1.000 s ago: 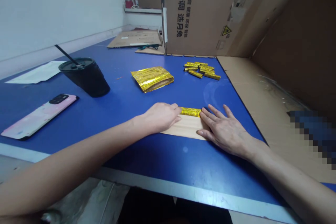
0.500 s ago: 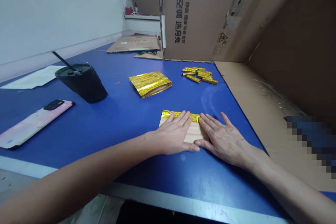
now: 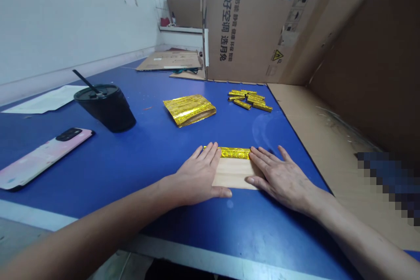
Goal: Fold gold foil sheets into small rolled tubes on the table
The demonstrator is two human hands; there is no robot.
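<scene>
A sheet of gold foil paper [image 3: 234, 173] lies on the blue table with its pale side up. Along its far edge runs a folded gold strip [image 3: 234, 153]. My left hand [image 3: 200, 175] rests flat over the sheet's left end, fingertips on the strip. On the right end lies my right hand [image 3: 280, 175], fingers stretched out and thumb on the pale paper. Beyond them sits a stack of gold foil sheets [image 3: 190, 109]. Farther right is a small pile of narrow gold folded pieces [image 3: 251, 98].
A black cup with a straw [image 3: 106, 107] and a pink phone [image 3: 46, 155] stand to the left, with a white paper [image 3: 47, 99] behind. A large cardboard box [image 3: 252, 26] walls the back and right. Flat cardboard [image 3: 169, 60] lies at the far end.
My left hand has slid left along the sheet, uncovering more of the pale paper and gold strip. My right hand stays at the right end. The view has tilted slightly up.
</scene>
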